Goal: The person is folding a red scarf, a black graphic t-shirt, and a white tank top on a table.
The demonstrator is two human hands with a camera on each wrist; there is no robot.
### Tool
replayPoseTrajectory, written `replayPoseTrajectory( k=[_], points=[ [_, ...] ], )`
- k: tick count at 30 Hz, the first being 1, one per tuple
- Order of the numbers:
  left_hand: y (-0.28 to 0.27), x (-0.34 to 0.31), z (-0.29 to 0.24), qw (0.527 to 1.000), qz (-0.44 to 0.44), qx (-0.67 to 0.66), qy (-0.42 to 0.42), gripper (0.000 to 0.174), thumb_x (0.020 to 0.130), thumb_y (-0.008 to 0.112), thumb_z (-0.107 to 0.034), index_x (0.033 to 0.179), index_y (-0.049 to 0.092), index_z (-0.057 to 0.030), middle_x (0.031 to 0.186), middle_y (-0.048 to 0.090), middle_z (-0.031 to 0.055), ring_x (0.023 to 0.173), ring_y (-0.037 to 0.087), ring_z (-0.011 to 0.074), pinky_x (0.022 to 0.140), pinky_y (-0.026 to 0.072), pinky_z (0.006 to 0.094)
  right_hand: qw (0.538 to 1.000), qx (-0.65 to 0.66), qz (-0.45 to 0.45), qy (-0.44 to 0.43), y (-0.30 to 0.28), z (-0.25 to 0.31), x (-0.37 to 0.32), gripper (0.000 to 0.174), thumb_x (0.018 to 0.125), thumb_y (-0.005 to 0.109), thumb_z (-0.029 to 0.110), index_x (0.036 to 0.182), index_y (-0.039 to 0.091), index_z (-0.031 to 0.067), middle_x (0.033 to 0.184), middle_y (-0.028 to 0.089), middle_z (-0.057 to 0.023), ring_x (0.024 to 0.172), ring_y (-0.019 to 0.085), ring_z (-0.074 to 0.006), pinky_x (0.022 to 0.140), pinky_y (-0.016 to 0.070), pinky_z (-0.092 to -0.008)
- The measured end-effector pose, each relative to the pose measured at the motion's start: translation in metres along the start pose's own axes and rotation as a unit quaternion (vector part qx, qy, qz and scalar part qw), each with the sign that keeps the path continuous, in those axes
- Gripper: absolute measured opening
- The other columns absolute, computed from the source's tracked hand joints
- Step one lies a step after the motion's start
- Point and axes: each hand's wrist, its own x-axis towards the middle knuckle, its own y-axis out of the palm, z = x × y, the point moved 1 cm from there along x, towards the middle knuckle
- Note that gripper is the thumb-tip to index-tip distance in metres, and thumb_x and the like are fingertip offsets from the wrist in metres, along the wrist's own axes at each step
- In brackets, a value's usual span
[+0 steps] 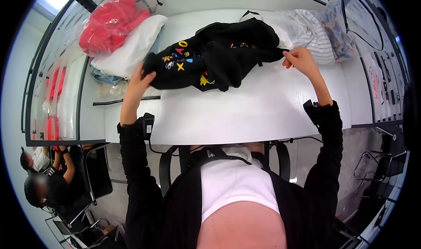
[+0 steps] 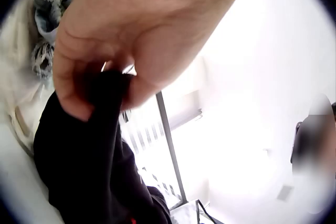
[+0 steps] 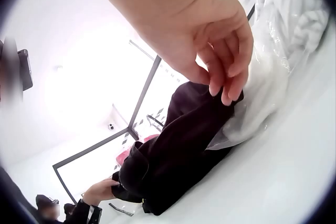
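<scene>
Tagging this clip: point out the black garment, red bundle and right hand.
Black garment [image 1: 219, 58]: head view, middle of fabric.
Red bundle [image 1: 112, 25]: head view, its middle.
Right hand [image 1: 301, 61]: head view, back of hand.

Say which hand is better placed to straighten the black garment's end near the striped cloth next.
Probably the right hand: it pinches that end of the garment. The left hand grips the opposite end, by the white cloth, so would likely have to let go.

White table [image 1: 272, 104], pale grey floor [image 1: 300, 163], black chair [image 1: 101, 176].
</scene>
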Motion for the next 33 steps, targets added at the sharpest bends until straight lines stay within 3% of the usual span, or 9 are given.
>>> replayPoseTrajectory(
  k=[6,10,16,21,23,27,28,31,33],
  points=[
    [0.005,0.004,0.047,0.974,0.205,0.092,0.025,0.047,0.079,0.057,0.002,0.122,0.038,0.0005,0.104,0.053,0.0080,0.089,0.052,0.0117,0.075,0.0442,0.0246,0.992,0.001,-0.065,-0.108,0.000,0.036,-0.012,0.024,0.084,0.055,0.018,0.072,0.061,-0.0014,0.063,0.061,-0.0047,0.055,0.058,-0.0101,0.053,0.0442,-0.0230],
    [0.027,-0.005,0.018,0.977,0.124,0.136,0.103,0.047,0.078,0.051,0.007,0.122,0.041,-0.0052,0.107,0.052,0.0056,0.099,0.049,0.0121,0.080,0.0409,0.0240,0.966,0.008,-0.080,-0.246,0.015,0.075,-0.012,0.016,0.082,0.058,0.014,0.091,0.059,0.0012,0.089,0.061,-0.0058,0.075,0.059,-0.0129,0.066,0.0460,-0.0235],
    [0.034,0.003,-0.025,0.952,-0.135,0.002,0.273,0.052,0.083,0.047,0.007,0.131,0.028,-0.0039,0.118,0.046,0.0104,0.106,0.049,0.0177,0.093,0.0359,0.0272,0.849,-0.162,-0.028,-0.502,0.043,0.121,0.017,0.056,0.071,0.068,0.027,0.123,0.047,0.0229,0.132,0.037,-0.0105,0.112,0.045,-0.0315,0.091,0.0391,-0.0382],
    [0.031,0.025,-0.054,0.938,-0.139,-0.007,0.317,0.049,0.086,0.048,0.003,0.130,0.029,-0.0031,0.127,0.039,0.0103,0.110,0.048,0.0206,0.094,0.0358,0.0284,0.844,-0.307,0.220,-0.381,0.087,0.127,0.004,0.034,0.069,0.062,0.013,0.099,0.050,0.0049,0.092,0.051,-0.0109,0.075,0.057,-0.0284,0.062,0.0486,-0.0360],
    [0.032,0.036,-0.061,0.930,-0.119,0.018,0.348,0.048,0.086,0.049,0.003,0.130,0.030,-0.0032,0.129,0.038,0.0102,0.110,0.048,0.0199,0.094,0.0366,0.0280,0.825,-0.234,0.210,-0.470,0.094,0.123,-0.026,0.028,0.069,0.059,0.012,0.094,0.050,0.0028,0.082,0.050,-0.0112,0.070,0.057,-0.0290,0.060,0.0477,-0.0369],
    [0.044,0.036,-0.080,0.928,-0.038,0.015,0.371,0.049,0.083,0.052,0.003,0.128,0.034,-0.0031,0.121,0.047,0.0088,0.106,0.050,0.0162,0.088,0.0411,0.0257,0.714,-0.101,0.483,-0.497,0.078,0.132,-0.057,0.023,0.078,0.057,0.020,0.097,0.055,0.0080,0.085,0.059,-0.0083,0.074,0.059,-0.0267,0.062,0.0479,-0.0351],
    [0.045,0.031,-0.084,0.934,-0.016,0.016,0.356,0.049,0.082,0.053,0.003,0.128,0.036,-0.0030,0.118,0.049,0.0081,0.105,0.051,0.0157,0.086,0.0417,0.0254,0.730,-0.086,0.531,-0.422,0.066,0.143,-0.056,0.020,0.081,0.057,0.023,0.095,0.057,0.0091,0.080,0.062,-0.0050,0.072,0.060,-0.0248,0.062,0.0477,-0.0339],
    [0.045,0.020,-0.085,0.928,0.035,0.034,0.369,0.049,0.073,0.059,0.003,0.120,0.047,-0.0017,0.107,0.056,0.0069,0.091,0.056,0.0112,0.080,0.0438,0.0231,0.859,-0.026,0.265,-0.438,0.048,0.145,-0.023,0.017,0.075,0.059,0.020,0.083,0.058,0.0057,0.073,0.060,-0.0087,0.067,0.060,-0.0234,0.059,0.0474,-0.0352],
    [0.042,0.007,-0.091,0.923,0.101,0.088,0.361,0.051,0.068,0.062,0.002,0.118,0.051,-0.0010,0.106,0.058,0.0078,0.091,0.056,0.0110,0.080,0.0433,0.0228,0.892,-0.011,0.184,-0.412,0.034,0.148,0.006,0.032,0.073,0.064,0.019,0.100,0.054,0.0031,0.094,0.060,-0.0113,0.082,0.059,-0.0260,0.071,0.0483,-0.0357]
  ],
)
